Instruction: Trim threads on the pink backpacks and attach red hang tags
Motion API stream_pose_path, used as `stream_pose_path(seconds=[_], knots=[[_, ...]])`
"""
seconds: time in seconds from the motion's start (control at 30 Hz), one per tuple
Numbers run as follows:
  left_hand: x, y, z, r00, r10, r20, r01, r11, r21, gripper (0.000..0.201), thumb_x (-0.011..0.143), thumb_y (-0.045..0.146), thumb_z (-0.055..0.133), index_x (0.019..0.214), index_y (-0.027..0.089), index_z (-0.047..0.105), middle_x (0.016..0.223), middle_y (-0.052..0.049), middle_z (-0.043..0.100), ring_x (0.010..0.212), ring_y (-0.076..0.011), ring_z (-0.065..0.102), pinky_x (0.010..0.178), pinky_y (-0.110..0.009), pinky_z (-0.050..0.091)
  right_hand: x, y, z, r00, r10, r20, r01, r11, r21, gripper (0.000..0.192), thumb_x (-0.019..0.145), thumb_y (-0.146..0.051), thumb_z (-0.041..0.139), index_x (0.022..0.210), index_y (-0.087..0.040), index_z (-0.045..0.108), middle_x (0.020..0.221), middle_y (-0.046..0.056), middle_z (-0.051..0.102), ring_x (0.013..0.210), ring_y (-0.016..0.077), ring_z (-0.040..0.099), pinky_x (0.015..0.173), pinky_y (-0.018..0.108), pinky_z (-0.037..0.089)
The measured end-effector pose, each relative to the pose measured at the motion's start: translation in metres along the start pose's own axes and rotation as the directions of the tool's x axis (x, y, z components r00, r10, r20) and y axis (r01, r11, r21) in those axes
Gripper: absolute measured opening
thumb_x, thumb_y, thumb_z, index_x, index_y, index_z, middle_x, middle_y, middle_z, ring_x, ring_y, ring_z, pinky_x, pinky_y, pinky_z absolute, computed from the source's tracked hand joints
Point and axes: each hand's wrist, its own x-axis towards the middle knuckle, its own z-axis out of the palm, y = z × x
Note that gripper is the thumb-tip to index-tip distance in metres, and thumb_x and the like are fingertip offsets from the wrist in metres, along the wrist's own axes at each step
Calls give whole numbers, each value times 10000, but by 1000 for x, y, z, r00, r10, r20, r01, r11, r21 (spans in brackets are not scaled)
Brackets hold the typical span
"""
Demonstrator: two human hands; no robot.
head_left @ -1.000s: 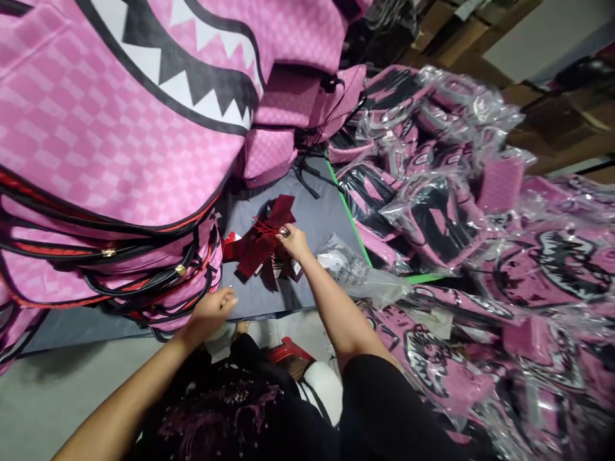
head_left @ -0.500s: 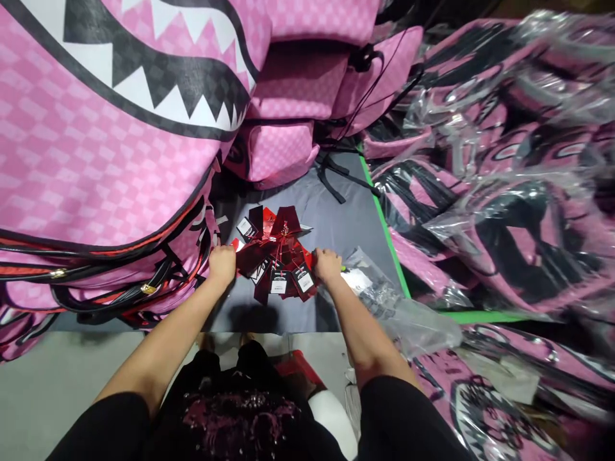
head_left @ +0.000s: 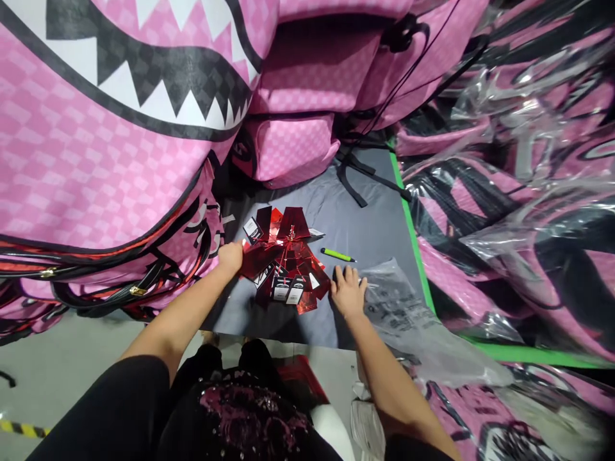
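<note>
A big pink bag (head_left: pixel 96 147) with a printed black mouth and white teeth fills the upper left; its black and red straps hang down at its lower edge. More pink bags (head_left: pixel 312 83) are stacked behind it, and at the right lies a heap of wrapped bags (head_left: pixel 519 192) in clear plastic. Between these piles is the grey bench (head_left: pixel 365 218), with a green edge along its right side. Black straps from the stacked bags lie on the far part of the bench.

In the middle of the bench lies a fan-shaped pile of red tags (head_left: pixel 283 256), some with small white labels on them. A clear plastic sleeve (head_left: pixel 408 314) lies on the bench to the right of the tags, and it reaches over the near edge. A green pen (head_left: pixel 337 255) lies just beyond the right side of the tags, apart from both hands.

The left hand (head_left: pixel 230 257) is at the left edge of the tags, touching them; the fingers are curled, but I cannot tell if they pinch a tag. The right hand (head_left: pixel 348 291) lies flat with fingers spread, between the tags and the sleeve, and it holds nothing; its fingertips are near the pen.
</note>
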Motion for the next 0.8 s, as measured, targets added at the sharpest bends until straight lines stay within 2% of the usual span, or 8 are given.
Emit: stream_pose_path(seconds=[0.13, 0.23, 0.33, 0.43, 0.57, 0.67, 0.73, 0.8], knots=[[-22, 4, -24, 998, -16, -60, -6, 935, -354, 215, 956, 244, 505, 1080, 132, 642, 1004, -90, 715, 909, -164, 666, 836, -337, 527, -14, -42, -36, 969, -2, -248, 76, 955, 288, 449, 983, -274, 352, 1348, -105, 553, 1455, 209, 500, 1341, 317, 466, 1130, 563, 322], [-64, -2, -37, 999, 31, -31, -44, 776, -629, 220, 916, 177, 482, 1048, 114, 646, 889, -88, 740, 633, -89, 614, 633, -219, 477, -44, -107, -74, 885, -96, -457, 348, 788, 508, 426, 984, -279, 408, 1379, -172, 527, 1369, 154, 591, 1291, 264, 531, 1092, 481, 420], [-122, -20, -43, 993, 121, 4, -66, 564, -823, 253, 868, 246, 536, 1043, 100, 645, 811, -73, 741, 469, -56, 524, 504, -186, 416, -77, -178, -111, 777, -245, -580, 586, 620, 522, 587, 960, -273, 499, 1523, -249, 336, 1479, 143, 492, 1370, 276, 467, 1100, 507, 422], [-180, -56, -45, 964, 264, 25, -74, 357, -931, 323, 814, 394, 613, 914, 91, 662, 730, -81, 728, 456, -69, 538, 486, -192, 427, -114, -239, -134, 686, -358, -634, 706, 537, 462, 640, 949, -268, 517, 1544, -274, 282, 1474, 147, 495, 1387, 324, 446, 1119, 606, 360], [-238, -142, -40, 878, 478, -24, -77, 92, -993, 385, 868, 463, 565, 906, 95, 672, 851, -132, 753, 609, -118, 653, 518, -194, 450, -172, -305, -133, 719, -430, -546, 694, 470, 545, 486, 946, -234, 507, 1427, -286, 469, 1175, 94, 698, 1048, 263, 683, 951, 479, 543], [-263, -225, -31, 837, 507, -205, -352, 213, -911, 263, 894, 304, 546, 1039, 146, 699, 1028, -110, 759, 876, -162, 711, 730, -248, 538, -217, -366, -116, 796, -446, -410, 597, 464, 655, 495, 925, -256, 531, 1418, -256, 476, 1152, 91, 713, 946, 233, 718, 774, 360, 605], [-273, -284, -25, 793, 494, -357, -566, 381, -731, 253, 910, 232, 501, 997, 172, 731, 1009, -85, 762, 937, -164, 697, 849, -275, 526, -239, -419, -102, 825, -460, -328, 540, 474, 695, 461, 927, -267, 513, 1387, -246, 510, 1125, 82, 725, 939, 223, 721, 786, 353, 604], [-279, -339, -20, 755, 464, -463, -655, 512, -556, 289, 929, 220, 464, 960, 181, 750, 925, -72, 758, 879, -166, 680, 841, -290, 519, -252, -475, -88, 817, -493, -300, 545, 491, 679, 369, 938, -291, 486, 1284, -233, 602, 1156, 93, 717, 1026, 239, 698, 890, 405, 578]])
